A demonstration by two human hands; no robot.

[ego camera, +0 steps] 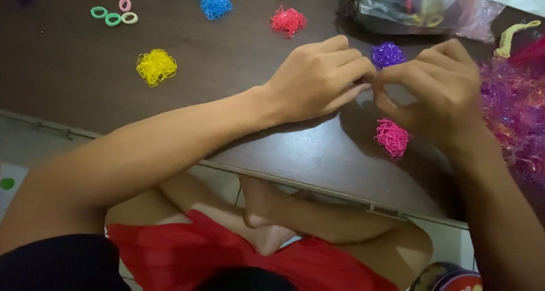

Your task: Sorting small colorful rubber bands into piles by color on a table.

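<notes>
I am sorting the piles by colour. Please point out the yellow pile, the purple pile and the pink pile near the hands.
yellow pile (156, 66), head view, centre of the heap.
purple pile (388, 55), head view, middle of the part visible between the hands.
pink pile (392, 138), head view, centre of the heap.

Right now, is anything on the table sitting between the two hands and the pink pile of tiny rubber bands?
Nothing visible does. The pink pile lies on bare table just below the left hand and right hand, whose fingertips meet above it.
</notes>
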